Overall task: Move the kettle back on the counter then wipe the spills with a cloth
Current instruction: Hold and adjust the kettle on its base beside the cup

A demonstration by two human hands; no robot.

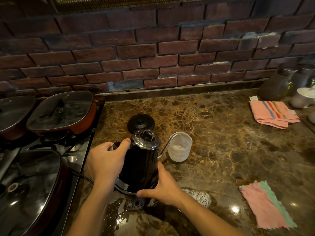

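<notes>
A black gooseneck kettle with a chrome top stands on its base on the brown marble counter. My left hand grips the kettle's handle. My right hand curls round the kettle's base at its front right. A foamy, wet spill lies on the counter just in front of the kettle. A pink and green cloth lies flat at the right front. A folded pink striped cloth sits at the back right.
A translucent plastic cup stands under the kettle's spout. A black round lid lies behind the kettle. Lidded pans sit on the stove at left. Jars and bowls crowd the back right corner. A brick wall backs the counter.
</notes>
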